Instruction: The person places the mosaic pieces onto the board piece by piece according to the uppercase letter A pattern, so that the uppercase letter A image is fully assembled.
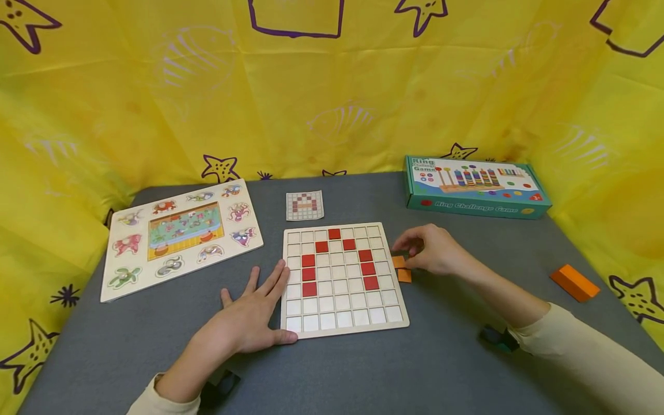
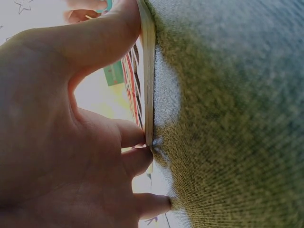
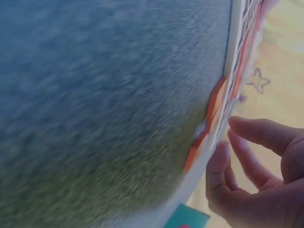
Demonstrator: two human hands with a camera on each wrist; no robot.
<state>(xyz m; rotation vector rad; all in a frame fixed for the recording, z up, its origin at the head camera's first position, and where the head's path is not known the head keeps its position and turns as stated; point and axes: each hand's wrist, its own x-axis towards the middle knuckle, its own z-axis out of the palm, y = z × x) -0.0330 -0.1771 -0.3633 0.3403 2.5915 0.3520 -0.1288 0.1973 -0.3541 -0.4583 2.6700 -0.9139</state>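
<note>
A wooden grid board lies flat on the table, with several red tiles forming an arch in its squares. My left hand rests at its left edge, fingers spread. In the left wrist view the thumb and fingers touch the board's side. Two orange tiles lie beside the right edge; they also show in the right wrist view as flat orange pieces. My right hand hovers over them, fingers loosely bent. Between its thumb and index finger is a gap with nothing in it.
Behind the board lies a small pattern card. A sea-animal puzzle board is at the left. The Ring Challenge Game box stands at back right, and an orange block lies far right. Yellow cloth surrounds the grey table.
</note>
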